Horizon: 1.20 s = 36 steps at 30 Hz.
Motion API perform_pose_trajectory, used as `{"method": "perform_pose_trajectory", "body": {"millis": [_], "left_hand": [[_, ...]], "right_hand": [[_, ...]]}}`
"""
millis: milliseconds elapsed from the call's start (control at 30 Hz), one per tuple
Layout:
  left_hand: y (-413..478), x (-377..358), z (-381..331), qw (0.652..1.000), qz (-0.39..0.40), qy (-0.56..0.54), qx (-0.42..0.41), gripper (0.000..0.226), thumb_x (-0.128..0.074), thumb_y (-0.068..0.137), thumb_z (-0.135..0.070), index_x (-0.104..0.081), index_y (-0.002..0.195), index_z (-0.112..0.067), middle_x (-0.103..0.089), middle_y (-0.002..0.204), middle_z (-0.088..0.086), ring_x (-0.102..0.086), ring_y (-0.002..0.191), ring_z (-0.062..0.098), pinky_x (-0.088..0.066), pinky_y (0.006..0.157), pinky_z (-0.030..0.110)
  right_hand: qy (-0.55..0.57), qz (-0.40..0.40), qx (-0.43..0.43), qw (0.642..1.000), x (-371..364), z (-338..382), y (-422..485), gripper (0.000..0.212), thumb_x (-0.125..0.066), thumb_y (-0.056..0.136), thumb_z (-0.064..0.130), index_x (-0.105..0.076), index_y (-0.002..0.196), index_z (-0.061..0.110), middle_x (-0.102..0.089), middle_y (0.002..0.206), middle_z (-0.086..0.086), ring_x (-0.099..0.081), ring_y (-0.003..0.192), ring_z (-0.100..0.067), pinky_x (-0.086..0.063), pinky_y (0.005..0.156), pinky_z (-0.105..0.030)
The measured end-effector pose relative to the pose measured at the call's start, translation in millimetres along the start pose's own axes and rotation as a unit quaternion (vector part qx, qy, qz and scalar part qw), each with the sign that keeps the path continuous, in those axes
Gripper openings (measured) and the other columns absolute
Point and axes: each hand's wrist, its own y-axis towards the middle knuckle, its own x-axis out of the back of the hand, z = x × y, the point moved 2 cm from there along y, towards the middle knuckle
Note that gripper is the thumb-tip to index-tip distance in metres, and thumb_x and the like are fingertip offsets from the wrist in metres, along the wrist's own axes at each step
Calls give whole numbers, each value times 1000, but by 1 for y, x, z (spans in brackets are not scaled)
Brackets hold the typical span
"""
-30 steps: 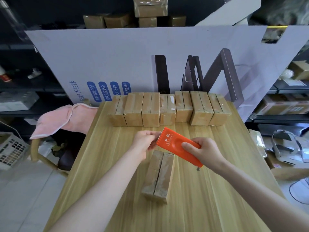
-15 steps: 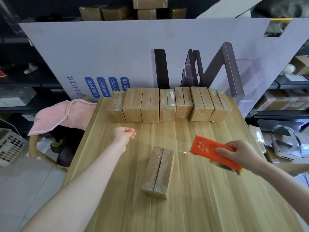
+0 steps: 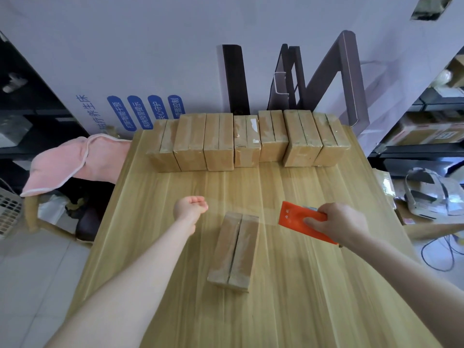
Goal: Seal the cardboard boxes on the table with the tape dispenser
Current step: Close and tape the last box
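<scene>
A cardboard box (image 3: 234,249) lies lengthwise in the middle of the wooden table (image 3: 313,285), its top seam showing. My right hand (image 3: 339,224) grips the orange tape dispenser (image 3: 298,221) just right of the box's far end. My left hand (image 3: 190,208) hovers left of that far end with curled fingers, pinching the end of a clear tape strip (image 3: 246,213). The strip shows only faintly and stretches across to the dispenser above the box. Several more boxes (image 3: 247,141) stand in a row at the table's far edge.
A large white printed carton (image 3: 175,59) stands upright behind the table. A chair with a pink cloth (image 3: 75,162) is at the left. Shelves with boxes and clutter fill the right side (image 3: 426,197). Bare tabletop surrounds the middle box.
My hands have drawn apart: the left went left with the tape end, the right carried the dispenser to the right and lower. The tape now spans the box's far end.
</scene>
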Motion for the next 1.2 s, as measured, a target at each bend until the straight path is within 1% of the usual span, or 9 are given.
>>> {"method": "perform_pose_trajectory", "body": {"millis": [133, 400, 600, 667, 733, 800, 900, 1100, 1200], "left_hand": [[12, -14, 23, 1000, 2, 9, 24, 20, -70, 79, 5, -69, 94, -8, -68, 87, 4, -60, 84, 15, -39, 79, 23], [17, -60, 60, 995, 32, -4, 90, 26, -53, 87, 5, -66, 81, -16, -66, 81, 0, -58, 72, 11, -44, 61, 22], [8, -77, 67, 993, 51, 10, 102, 38, -36, 84, 1, -65, 82, -23, -70, 97, 4, -64, 84, 25, -50, 68, 29], [5, -79, 64, 993, 70, 45, 87, 46, -33, 86, 1, -66, 105, -25, -65, 122, 4, -61, 106, 26, -50, 86, 34], [0, -79, 62, 988, 86, 78, 98, 57, -30, 94, -1, -41, 144, -25, -39, 151, 0, -40, 135, 25, -35, 110, 39], [-5, -75, 60, 990, 58, 99, 79, 57, -33, 98, -5, -23, 152, -24, -26, 157, 1, -29, 142, 25, -28, 114, 41], [-21, -71, 54, 998, -8, 50, 45, 42, -41, 102, -27, -43, 141, -14, -46, 145, 6, -45, 130, 28, -37, 105, 38], [-52, -81, 56, 993, 116, -13, -1, 33, -54, 95, -39, -49, 124, -24, -57, 104, -19, -46, 81, -9, -36, 64, 16], [-48, -76, 56, 990, 143, -14, 13, 39, -50, 96, -42, -46, 131, -25, -56, 129, -7, -53, 96, -1, -37, 62, 14]], "right_hand": [[-32, 19, 2, 999, -24, 4, 8, 39, -55, 80, 64, -63, 79, 26, -59, 67, 12, -58, 64, -10, -32, 46, -22], [-45, 17, 9, 999, -66, 31, 8, 40, -53, 82, 63, -63, 81, 25, -52, 62, 11, -53, 62, -16, -29, 45, -24], [-40, -7, -5, 999, -71, 47, 5, 36, -53, 83, 59, -59, 77, 24, -56, 65, 8, -54, 62, -18, -31, 50, -26], [-47, -11, -9, 999, -71, 48, 2, 36, -52, 84, 57, -58, 76, 23, -49, 60, 9, -50, 59, -17, -29, 48, -27], [-49, -9, -13, 999, -71, 49, -1, 36, -51, 85, 57, -56, 75, 23, -44, 58, 9, -49, 60, -17, -30, 48, -27], [-44, -4, -15, 999, -71, 48, -2, 36, -50, 86, 57, -56, 76, 23, -46, 60, 9, -50, 61, -16, -32, 50, -27], [-41, 0, -15, 999, -71, 49, -3, 35, -50, 87, 57, -56, 77, 23, -49, 63, 9, -50, 61, -16, -31, 49, -26], [-69, 8, 6, 998, -64, 60, -1, 35, -50, 89, 55, -53, 76, 23, -50, 64, 10, -50, 61, -15, -27, 45, -25], [-78, 20, 17, 997, -59, 68, 1, 33, -51, 90, 52, -51, 74, 23, -44, 57, 10, -51, 59, -14, -26, 44, -23]]}}
